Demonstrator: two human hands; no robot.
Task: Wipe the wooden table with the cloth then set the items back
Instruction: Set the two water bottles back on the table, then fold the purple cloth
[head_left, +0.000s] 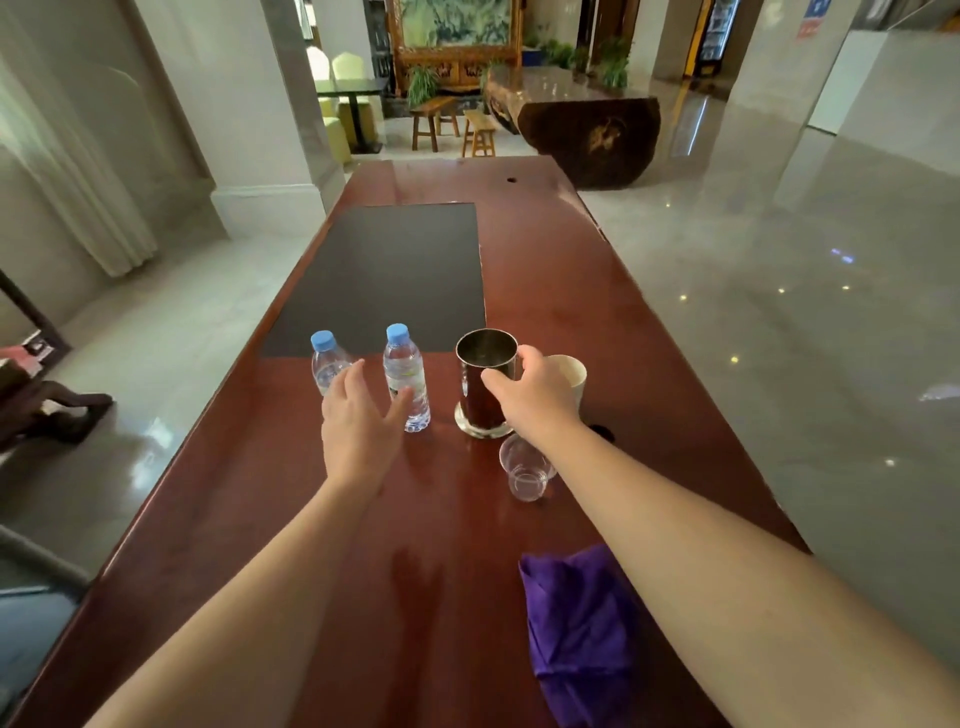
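**Hands on the clutter, cloth waiting**

The person's right hand closes round the rim of the metal cup; whether the cup is being picked up or put down, I cannot tell. The left hand is spread open, grasping nothing, between the two water bottles left of the cup. A paper cup stands just right of the metal cup, a clear plastic cup just nearer than it. The purple cloth lies bunched on the wooden table, well nearer than the cup. I'd move the cup straight and level, wrist clear of that light plastic cup, then take the bottles by the body.
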